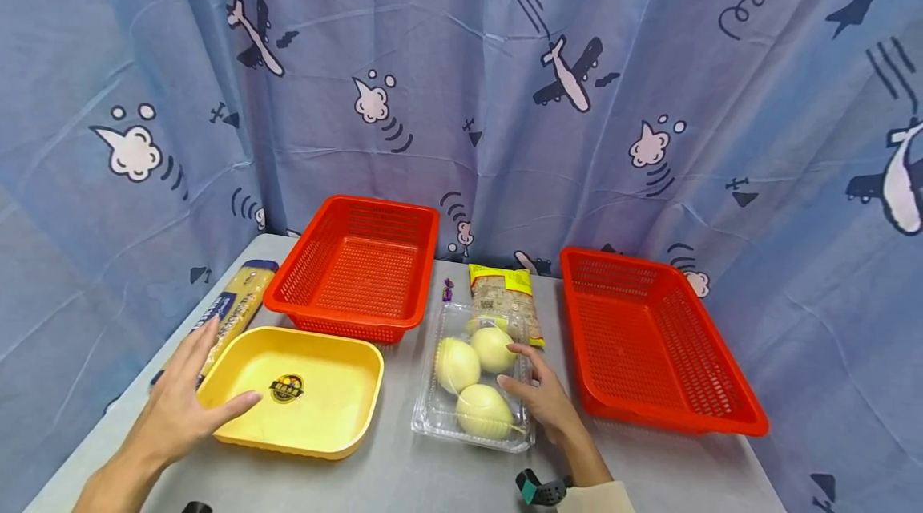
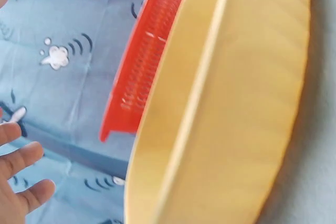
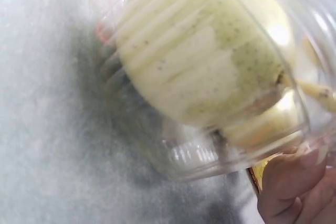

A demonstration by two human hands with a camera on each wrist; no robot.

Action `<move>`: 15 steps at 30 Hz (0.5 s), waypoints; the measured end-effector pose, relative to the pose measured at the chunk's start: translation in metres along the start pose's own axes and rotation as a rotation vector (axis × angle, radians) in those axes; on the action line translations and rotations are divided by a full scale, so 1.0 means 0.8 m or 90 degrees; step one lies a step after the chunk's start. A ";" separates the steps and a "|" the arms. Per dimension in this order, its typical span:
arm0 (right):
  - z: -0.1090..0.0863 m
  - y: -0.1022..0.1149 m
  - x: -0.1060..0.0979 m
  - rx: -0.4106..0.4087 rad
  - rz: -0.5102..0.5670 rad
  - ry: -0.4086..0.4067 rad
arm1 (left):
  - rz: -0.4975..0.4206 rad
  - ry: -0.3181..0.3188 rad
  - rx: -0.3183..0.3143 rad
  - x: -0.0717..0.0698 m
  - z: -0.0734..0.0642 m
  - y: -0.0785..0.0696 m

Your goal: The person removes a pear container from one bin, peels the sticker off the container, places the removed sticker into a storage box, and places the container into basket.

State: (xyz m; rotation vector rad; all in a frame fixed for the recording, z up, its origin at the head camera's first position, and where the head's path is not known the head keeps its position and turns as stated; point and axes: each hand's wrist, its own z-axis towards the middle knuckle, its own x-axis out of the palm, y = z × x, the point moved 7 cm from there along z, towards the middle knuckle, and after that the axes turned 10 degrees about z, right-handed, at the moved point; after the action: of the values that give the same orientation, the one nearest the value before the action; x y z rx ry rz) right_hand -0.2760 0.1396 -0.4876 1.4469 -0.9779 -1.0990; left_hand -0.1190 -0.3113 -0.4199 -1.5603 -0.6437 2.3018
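A clear plastic clamshell box [image 1: 425,417] with several pale yellow-green pears [image 1: 485,410] inside stands right of centre. My right hand [image 1: 551,401] is at its right side, thumb and forefinger over the lid and the other fingers mostly hidden. In the right wrist view, curled fingers [image 3: 294,182] touch the box's rim beside a speckled pear [image 3: 194,51] with a stem. My left hand [image 1: 173,409] is spread at the left end of a yellow plastic basin [image 1: 324,417]. In the left wrist view its fingers [image 2: 23,158] are apart from the basin's wall, holding nothing.
Red perforated baskets stand at the back left [image 1: 360,276] and at the right [image 1: 627,345]. A long pasta packet [image 1: 245,296] lies at the left edge. Behind the box are a yellow-topped bag [image 1: 501,288] and a small purple-wrapped sweet [image 1: 448,290]. A blue curtain [image 1: 433,96] hangs behind.
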 end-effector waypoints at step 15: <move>0.010 -0.019 -0.004 -0.002 -0.006 -0.007 | -0.105 -0.092 0.103 -0.020 0.000 -0.062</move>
State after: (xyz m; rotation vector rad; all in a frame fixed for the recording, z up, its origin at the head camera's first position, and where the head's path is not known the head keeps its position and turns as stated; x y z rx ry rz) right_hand -0.2840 0.1432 -0.5025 1.4448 -0.9780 -1.1159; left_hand -0.1135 -0.2759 -0.3821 -1.2310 -0.5806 2.2945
